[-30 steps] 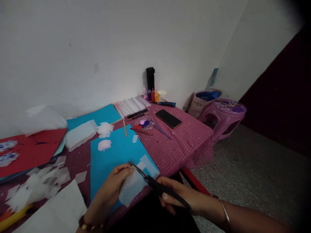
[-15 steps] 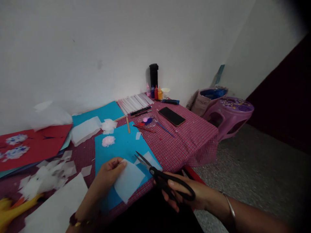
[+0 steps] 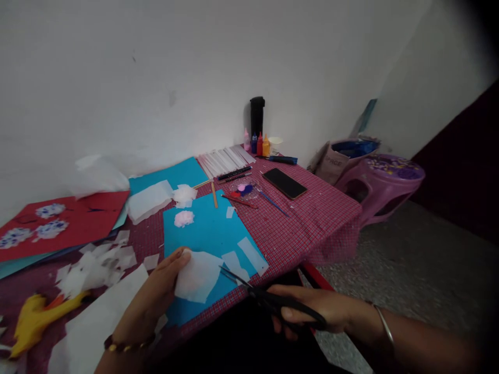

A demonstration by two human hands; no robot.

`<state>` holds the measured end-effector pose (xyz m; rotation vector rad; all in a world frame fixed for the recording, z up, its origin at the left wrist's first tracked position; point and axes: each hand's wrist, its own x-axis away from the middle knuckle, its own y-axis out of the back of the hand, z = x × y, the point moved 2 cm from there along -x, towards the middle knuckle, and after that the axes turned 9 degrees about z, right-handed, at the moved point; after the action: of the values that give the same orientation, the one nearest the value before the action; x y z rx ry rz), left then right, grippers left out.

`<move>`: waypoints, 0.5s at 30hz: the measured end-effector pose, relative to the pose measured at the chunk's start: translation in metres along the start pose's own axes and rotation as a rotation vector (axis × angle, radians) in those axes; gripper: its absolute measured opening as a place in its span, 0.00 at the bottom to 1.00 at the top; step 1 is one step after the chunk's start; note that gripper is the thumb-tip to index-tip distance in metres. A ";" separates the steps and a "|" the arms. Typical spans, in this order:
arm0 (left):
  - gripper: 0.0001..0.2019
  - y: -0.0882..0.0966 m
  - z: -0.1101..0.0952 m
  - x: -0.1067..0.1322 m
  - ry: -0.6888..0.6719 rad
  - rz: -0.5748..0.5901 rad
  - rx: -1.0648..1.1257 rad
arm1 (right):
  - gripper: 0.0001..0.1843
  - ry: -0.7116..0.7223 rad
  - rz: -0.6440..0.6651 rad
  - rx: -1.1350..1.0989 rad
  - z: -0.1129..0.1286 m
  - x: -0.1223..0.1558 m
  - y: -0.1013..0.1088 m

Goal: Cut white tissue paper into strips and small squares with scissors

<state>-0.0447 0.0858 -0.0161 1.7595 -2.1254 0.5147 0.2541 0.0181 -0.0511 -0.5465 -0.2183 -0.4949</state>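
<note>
My left hand [image 3: 171, 272] pinches a piece of thin white paper [image 3: 198, 278] by its upper left corner, above the blue sheet [image 3: 210, 228]. In my right hand [image 3: 300, 306] is a pair of black-handled scissors [image 3: 268, 298], fingers through the loops. The blades point left, their tips beside the paper's right edge; whether they touch it I cannot tell. Two cut white strips, one a paper strip [image 3: 253, 256], lie on the blue sheet near the blades. A pale pink fluffy paper round [image 3: 184, 218] sits on the sheet's upper left.
White paper scraps [image 3: 97, 267] and a yellow object [image 3: 39, 319] lie at the left, near a red sheet [image 3: 89, 208] with blue-white blossoms. A phone [image 3: 284, 183], a paintbrush [image 3: 273, 201], paint bottles [image 3: 260, 144] and a black flask [image 3: 257, 117] are further back. A pink stool [image 3: 382, 182] stands right.
Another white piece now lies on the blue sheet, and the held paper looks smaller and turned. The scissors have become nearly closed and lower. The whole view has shifted slightly.
</note>
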 end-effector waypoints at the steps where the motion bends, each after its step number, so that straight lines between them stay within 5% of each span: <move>1: 0.20 -0.001 0.002 0.000 0.006 0.023 0.015 | 0.34 0.009 0.005 0.026 0.002 -0.002 0.000; 15: 0.16 -0.018 0.006 -0.006 -0.030 0.043 0.106 | 0.37 0.055 -0.030 0.157 0.015 -0.014 -0.009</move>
<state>-0.0262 0.0853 -0.0236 1.7920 -2.1978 0.6267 0.2369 0.0247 -0.0392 -0.3764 -0.2114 -0.5165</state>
